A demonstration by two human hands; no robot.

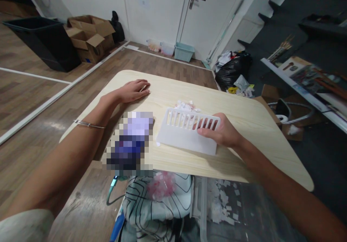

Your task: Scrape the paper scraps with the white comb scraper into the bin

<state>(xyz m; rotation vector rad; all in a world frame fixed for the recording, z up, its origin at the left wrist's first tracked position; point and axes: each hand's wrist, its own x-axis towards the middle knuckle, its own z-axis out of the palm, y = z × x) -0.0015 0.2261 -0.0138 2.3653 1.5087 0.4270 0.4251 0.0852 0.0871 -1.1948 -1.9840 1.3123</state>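
Head view, single entry. Item one: bench (252, 115), pale wood-grain top with rounded corners, filling the middle of the frame. Item two: left hand (133, 90), at 10 o'clock on the bench, palm down and flat on the surface, fingers (143, 86) stretched out together and holding nothing; a thin bracelet (89, 124) circles the wrist. Item three: right hand (221, 132), at 3 o'clock from bench centre, closed on the right end of the white slotted panel (184, 135), thumb on top and the other fingers tucked beneath, showing through the slots. The panel lies near bench centre, its plain edge on the surface and its slotted edge toward 12 o'clock. Item four: paper scraps (186, 106), a small white heap just beyond the slotted edge, at 12 o'clock from the panel. Item five: a pixelated block (130, 140) at 9 o'clock from the panel, contents unreadable. Surroundings: cardboard boxes (90, 35) and black bin (40, 41) at 10 o'clock on the floor, teal basket (184, 51) at 12 o'clock by the white door (208, 21), black rubbish bag (233, 70) at 1 o'clock.
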